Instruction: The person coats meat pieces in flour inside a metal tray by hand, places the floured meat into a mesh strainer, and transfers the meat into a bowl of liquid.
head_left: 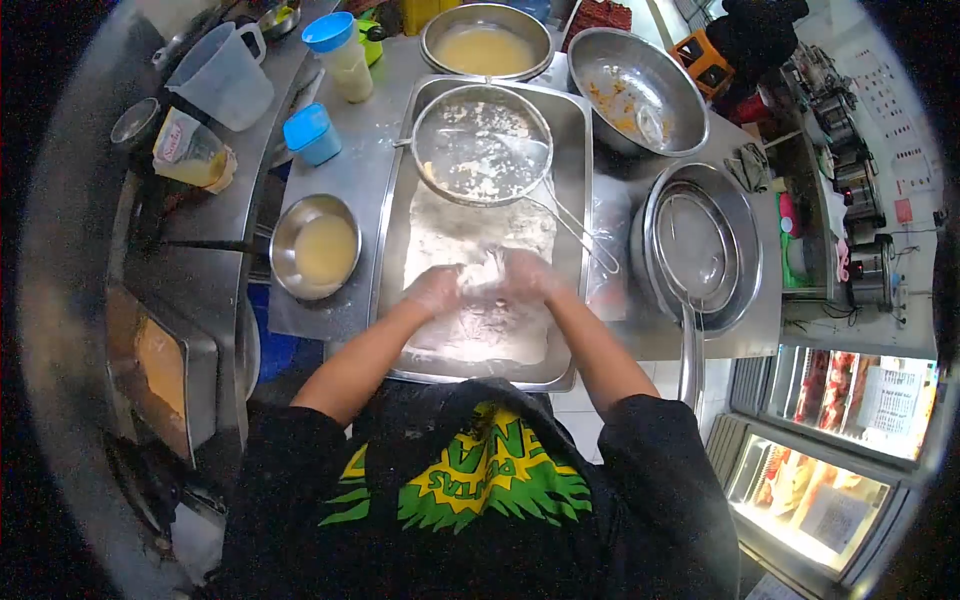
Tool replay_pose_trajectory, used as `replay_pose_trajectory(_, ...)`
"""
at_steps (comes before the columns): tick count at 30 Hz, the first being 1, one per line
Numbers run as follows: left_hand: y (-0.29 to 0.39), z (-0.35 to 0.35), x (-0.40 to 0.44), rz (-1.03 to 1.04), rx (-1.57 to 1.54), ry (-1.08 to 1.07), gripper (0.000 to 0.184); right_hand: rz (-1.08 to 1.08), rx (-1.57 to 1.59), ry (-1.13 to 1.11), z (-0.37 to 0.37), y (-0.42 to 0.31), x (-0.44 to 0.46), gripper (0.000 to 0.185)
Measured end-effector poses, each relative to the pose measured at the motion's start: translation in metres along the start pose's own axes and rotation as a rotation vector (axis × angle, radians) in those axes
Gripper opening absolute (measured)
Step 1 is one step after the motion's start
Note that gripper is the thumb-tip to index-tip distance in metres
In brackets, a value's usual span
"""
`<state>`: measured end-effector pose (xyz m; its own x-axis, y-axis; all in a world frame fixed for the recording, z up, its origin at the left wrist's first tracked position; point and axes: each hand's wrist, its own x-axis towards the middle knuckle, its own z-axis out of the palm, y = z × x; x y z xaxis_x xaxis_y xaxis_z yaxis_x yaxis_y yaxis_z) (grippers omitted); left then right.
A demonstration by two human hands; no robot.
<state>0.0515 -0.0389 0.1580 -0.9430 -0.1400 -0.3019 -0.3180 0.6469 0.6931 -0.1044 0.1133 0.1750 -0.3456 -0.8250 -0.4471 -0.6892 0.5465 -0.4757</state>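
A deep steel tray (585,200) holds white flour (480,335). Both hands are over the flour near the tray's middle, in what look like thin clear gloves dusted with white. My left hand (436,290) is on the left, its fingers bent around a white, floury piece (482,272). From the right, my right hand (528,275) closes on the same piece. Their fingertips are partly hidden and blurred. Just beyond the hands, a round mesh sieve (483,145) with white lumps lies across the tray's far part, its wire handle pointing to the lower right.
A small steel bowl (283,250) of pale liquid sits left of the tray. Behind stands a larger bowl (435,50) of similar liquid. Right are a steel bowl with orange scraps (640,95) and nested bowls holding a strainer (695,250). A blue container (313,135) is at upper left.
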Motion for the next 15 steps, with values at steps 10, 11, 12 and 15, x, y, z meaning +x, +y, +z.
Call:
replay_pose_trajectory(10,0.058,-0.039,-0.05,-0.049,0.26,-0.033,0.052,0.002,-0.662,0.272,-0.007,0.028,0.077,0.046)
replay_pose_trajectory(11,0.045,-0.029,-0.051,0.039,0.322,0.035,0.045,-0.044,0.026,0.283,0.008,0.028,0.087,0.046)
replay_pose_trajectory(12,0.015,-0.007,-0.049,0.03,0.319,0.037,0.045,-0.078,0.716,0.262,0.027,0.032,0.098,0.046)
replay_pose_trajectory(15,-0.04,0.021,-0.042,0.217,0.226,0.179,0.033,-0.3,0.149,0.031,0.035,0.021,0.092,0.048)
